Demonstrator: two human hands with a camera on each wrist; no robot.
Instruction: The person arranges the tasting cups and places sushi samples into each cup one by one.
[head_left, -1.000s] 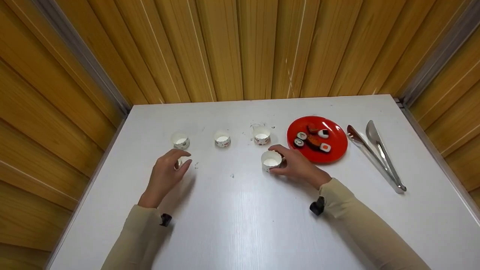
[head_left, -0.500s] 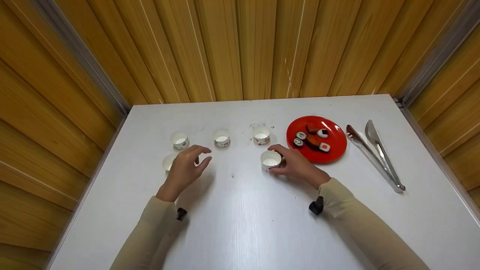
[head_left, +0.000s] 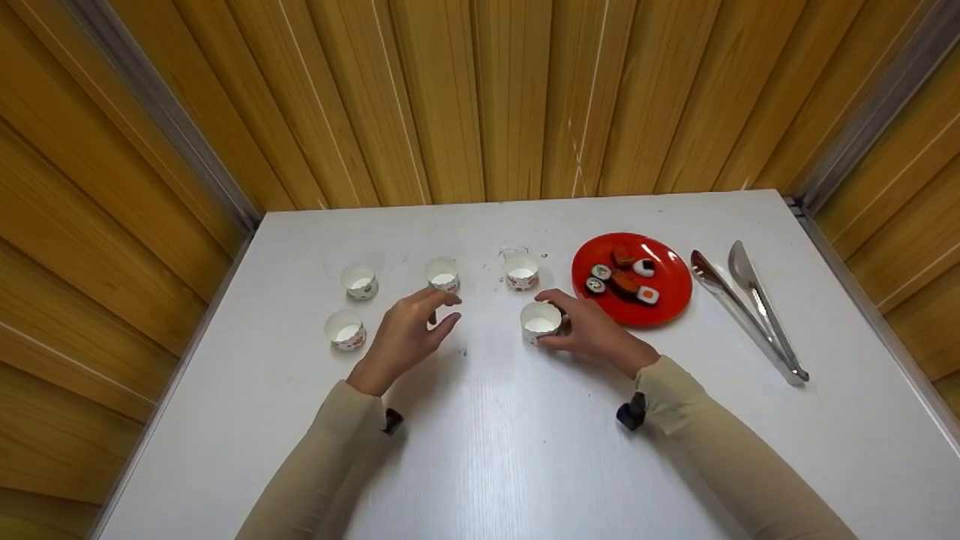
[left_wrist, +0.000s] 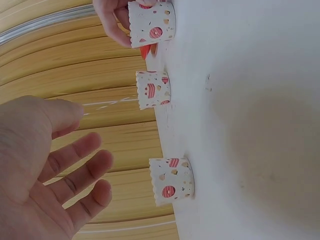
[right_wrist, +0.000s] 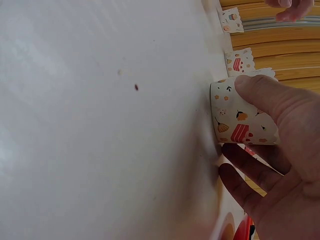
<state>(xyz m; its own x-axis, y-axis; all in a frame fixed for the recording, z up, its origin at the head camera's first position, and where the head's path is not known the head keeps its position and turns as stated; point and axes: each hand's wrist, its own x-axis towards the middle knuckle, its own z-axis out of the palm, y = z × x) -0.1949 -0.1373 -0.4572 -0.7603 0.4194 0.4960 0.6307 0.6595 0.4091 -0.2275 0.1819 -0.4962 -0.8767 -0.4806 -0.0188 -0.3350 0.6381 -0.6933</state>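
Observation:
My right hand (head_left: 596, 330) grips a small white paper baking cup (head_left: 541, 322) between thumb and fingers. That cup (right_wrist: 240, 112) has cake and leaf prints in the right wrist view and stands upright. My left hand (head_left: 409, 334) hovers over the table with nothing in it, its fingers loosely bent, just in front of the middle baking cup (head_left: 442, 277) of the back row. To the right of that one is another baking cup (head_left: 521, 273). On the left, a back baking cup (head_left: 359, 283) and a front baking cup (head_left: 346, 331) stand one before the other.
A red plate (head_left: 679, 300) at the right carries several sushi pieces (head_left: 626, 282). Metal tongs (head_left: 761, 311) lie to the right of it. The white table (head_left: 480, 442) ends at a wood-look panel wall (head_left: 517, 97).
My left hand has moved right, away from the front left baking cup, which now shows whole. My right hand keeps its grip on its cup and stays in place.

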